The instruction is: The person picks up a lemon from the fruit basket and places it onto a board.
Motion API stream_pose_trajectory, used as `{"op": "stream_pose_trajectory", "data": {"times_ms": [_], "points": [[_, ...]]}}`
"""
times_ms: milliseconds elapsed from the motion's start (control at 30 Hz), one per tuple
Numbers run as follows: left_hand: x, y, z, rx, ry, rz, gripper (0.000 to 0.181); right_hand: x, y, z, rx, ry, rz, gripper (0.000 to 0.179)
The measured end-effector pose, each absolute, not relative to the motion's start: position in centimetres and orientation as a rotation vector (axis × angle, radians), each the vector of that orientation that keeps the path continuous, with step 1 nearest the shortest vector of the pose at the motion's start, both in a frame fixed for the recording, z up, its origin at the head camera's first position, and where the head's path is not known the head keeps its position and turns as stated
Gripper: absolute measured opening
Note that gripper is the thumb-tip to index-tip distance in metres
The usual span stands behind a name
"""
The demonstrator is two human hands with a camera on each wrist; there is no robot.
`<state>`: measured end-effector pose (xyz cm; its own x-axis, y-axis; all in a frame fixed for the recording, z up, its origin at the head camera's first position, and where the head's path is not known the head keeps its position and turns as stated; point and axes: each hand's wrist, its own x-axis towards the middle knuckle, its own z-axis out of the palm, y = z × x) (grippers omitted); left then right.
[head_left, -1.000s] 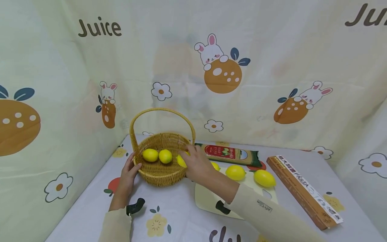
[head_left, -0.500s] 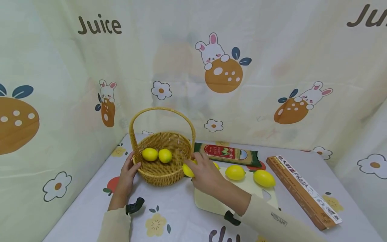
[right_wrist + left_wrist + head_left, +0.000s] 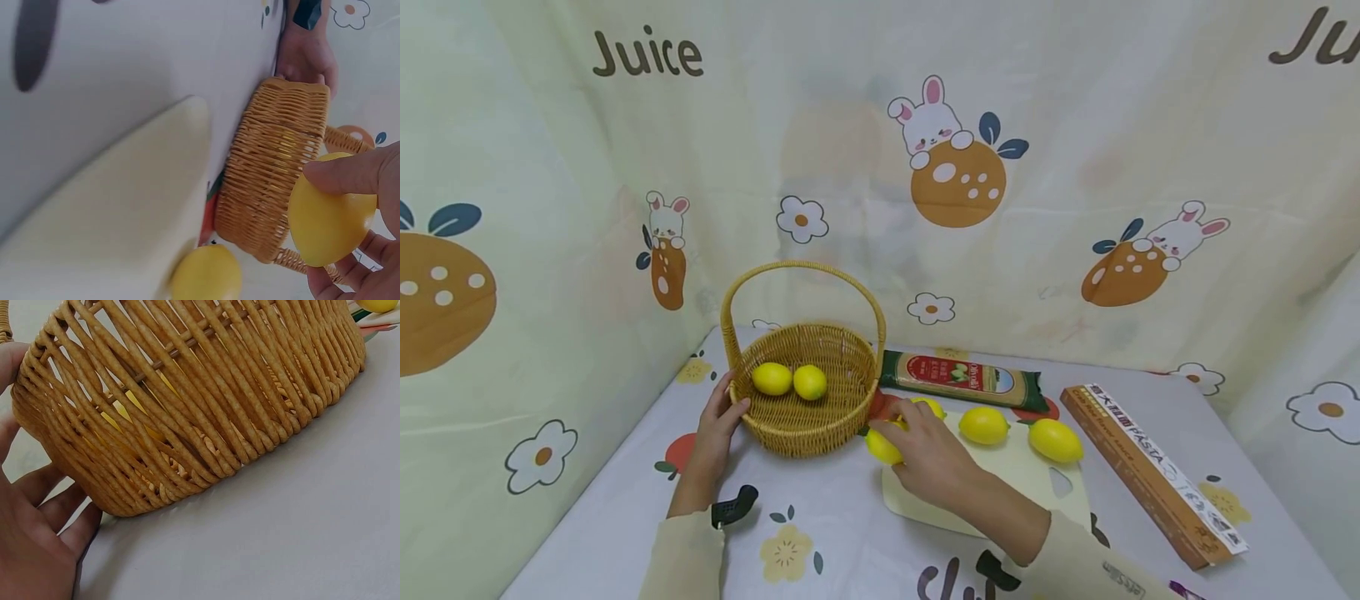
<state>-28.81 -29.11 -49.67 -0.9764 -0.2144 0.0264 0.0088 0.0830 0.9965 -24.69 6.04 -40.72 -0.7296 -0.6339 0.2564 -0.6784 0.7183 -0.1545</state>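
Note:
My left hand (image 3: pixel 717 429) grips the left rim of a wicker basket (image 3: pixel 805 442); in the left wrist view its fingers lie along the woven outer wall (image 3: pixel 206 400). Two lemons (image 3: pixel 772 379) lie inside the basket, toward its left side. My right hand (image 3: pixel 932 454) holds another lemon (image 3: pixel 331 215) between thumb and fingers. In the head view it is over the left part of a cream cutting board (image 3: pixel 1030 487), to the right of the basket. Three more lemons (image 3: pixel 984 426) rest in a row along the board's back edge, the leftmost partly hidden by my right hand.
Behind the board lies a green and red packet (image 3: pixel 966 377), reaching close to the basket. A long brown and white pasta box (image 3: pixel 1150 475) lies at an angle on the right. Printed cloth (image 3: pixel 850 125) hangs behind the table and at both sides.
My right hand has drawn back from the basket's right rim toward the board, carrying the lemon out of the basket. My left hand stays on the left rim.

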Motion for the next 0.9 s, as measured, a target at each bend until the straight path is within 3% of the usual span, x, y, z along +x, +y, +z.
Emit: {"op": "stream_pose_trajectory", "data": {"times_ms": [900], "points": [[-28.6,-29.1,-49.6,0.195,-2.194,-2.015,0.064,-23.1,8.5,-43.8,0.983,-2.826,0.430,0.057]]}}
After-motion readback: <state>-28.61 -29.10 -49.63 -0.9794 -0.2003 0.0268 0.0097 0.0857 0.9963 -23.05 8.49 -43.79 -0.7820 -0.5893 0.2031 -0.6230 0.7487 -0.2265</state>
